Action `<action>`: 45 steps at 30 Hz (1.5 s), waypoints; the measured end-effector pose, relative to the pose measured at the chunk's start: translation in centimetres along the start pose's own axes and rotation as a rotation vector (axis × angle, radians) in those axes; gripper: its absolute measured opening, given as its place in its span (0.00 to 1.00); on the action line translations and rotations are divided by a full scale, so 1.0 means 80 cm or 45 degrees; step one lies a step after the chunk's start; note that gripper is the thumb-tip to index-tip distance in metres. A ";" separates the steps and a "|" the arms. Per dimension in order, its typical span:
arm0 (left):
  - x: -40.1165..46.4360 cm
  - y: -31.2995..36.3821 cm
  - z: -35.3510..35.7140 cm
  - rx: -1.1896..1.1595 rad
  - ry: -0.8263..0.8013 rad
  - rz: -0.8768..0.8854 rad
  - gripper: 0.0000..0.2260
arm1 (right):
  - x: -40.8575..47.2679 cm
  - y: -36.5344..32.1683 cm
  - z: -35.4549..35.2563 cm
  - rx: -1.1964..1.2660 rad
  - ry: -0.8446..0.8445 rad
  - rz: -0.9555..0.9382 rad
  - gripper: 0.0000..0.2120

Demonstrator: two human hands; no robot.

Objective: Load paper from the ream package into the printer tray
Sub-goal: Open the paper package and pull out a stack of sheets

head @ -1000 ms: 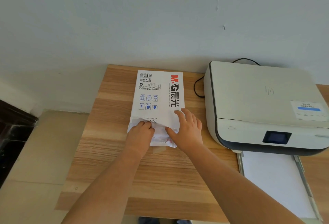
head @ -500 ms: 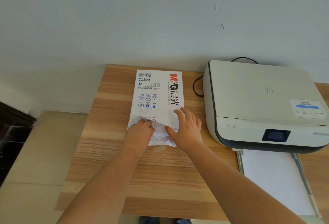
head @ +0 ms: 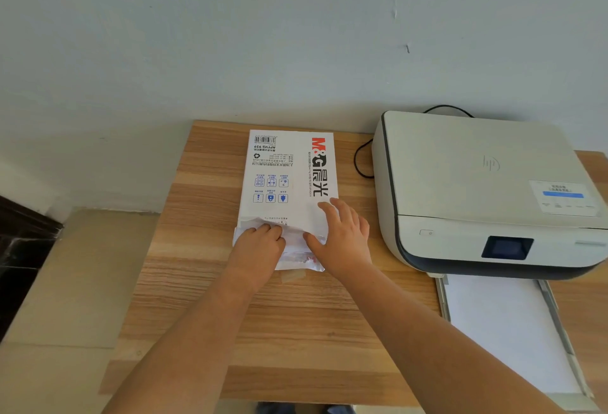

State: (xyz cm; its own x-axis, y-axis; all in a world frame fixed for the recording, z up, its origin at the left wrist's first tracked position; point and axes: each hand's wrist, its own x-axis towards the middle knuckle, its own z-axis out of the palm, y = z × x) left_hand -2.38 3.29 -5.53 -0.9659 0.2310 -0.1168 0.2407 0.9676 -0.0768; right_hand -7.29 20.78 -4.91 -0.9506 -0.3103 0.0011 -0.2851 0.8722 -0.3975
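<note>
A white ream package (head: 289, 170) with red and black lettering lies flat on the wooden table (head: 204, 298), its torn, crumpled end toward me. My left hand (head: 260, 249) is curled on that loose wrapper end, fingers pinching the flap. My right hand (head: 342, 236) lies flat on the package's near right corner, fingers spread. The white printer (head: 477, 183) stands to the right. Its paper tray (head: 444, 298) is pulled out toward me with white sheets (head: 506, 331) lying in it.
A black cable (head: 360, 163) loops between the package and the printer. The pale wall runs right behind the table. To the left the table ends above a beige floor (head: 59, 282), with a dark object (head: 19, 249) at the far left.
Both hands stay on the package's near end; my left fingers have shifted slightly on the wrapper flap. The view has drifted a little.
</note>
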 end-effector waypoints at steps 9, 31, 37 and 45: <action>-0.013 0.005 0.015 -0.077 0.198 0.014 0.12 | -0.002 0.001 0.002 0.009 -0.012 -0.026 0.30; -0.010 -0.002 0.005 -0.104 0.059 -0.020 0.15 | -0.007 0.004 0.002 0.003 -0.035 -0.046 0.30; -0.010 0.002 0.005 -0.063 0.098 0.018 0.17 | -0.007 0.002 0.001 -0.014 -0.026 -0.058 0.30; -0.019 0.009 0.018 -0.098 0.245 -0.014 0.12 | -0.009 0.000 -0.002 -0.062 -0.043 -0.090 0.29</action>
State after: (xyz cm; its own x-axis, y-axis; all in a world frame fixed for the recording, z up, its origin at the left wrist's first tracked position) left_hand -0.58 3.46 -6.83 -0.9706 0.2284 0.0754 0.2291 0.9734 0.0000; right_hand -6.63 21.04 -4.75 -0.9234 -0.3839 -0.0036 -0.3581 0.8646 -0.3525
